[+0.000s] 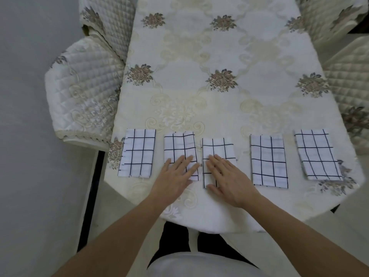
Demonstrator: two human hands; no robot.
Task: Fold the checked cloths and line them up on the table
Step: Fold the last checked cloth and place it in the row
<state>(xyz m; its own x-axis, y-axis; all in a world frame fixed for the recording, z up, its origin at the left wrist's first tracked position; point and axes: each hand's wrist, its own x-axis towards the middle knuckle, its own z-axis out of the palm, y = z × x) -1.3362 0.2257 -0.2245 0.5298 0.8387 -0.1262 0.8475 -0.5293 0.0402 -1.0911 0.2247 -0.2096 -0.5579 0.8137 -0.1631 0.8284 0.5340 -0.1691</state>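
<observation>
Five folded checked cloths sit in a row along the near edge of the table, on the cream tablecloth point(219, 108) with its flower motifs. From your left: far-left cloth point(137, 153), second cloth point(178, 144), middle cloth point(217, 148), fourth cloth point(268, 159), far-right cloth point(317, 153). All lie flat as upright rectangles, white with a dark grid. The second cloth and middle cloth are just beside each other, edges nearly meeting. The other gaps are wider, with the widest between the middle and fourth. The far-right cloth is turned slightly off line. Your left hand point(175, 176) lies flat on the lower part of the second cloth, fingers straight and a little spread, gripping nothing. Your right hand point(227, 178) lies flat on the lower part of the middle cloth in the same way, fingers extended, thumb at the cloth's near-left corner, nothing pinched. The two hands angle toward each other, fingertips near but apart. A quilted chair cover point(83, 86) stands off the table's left side.
</observation>
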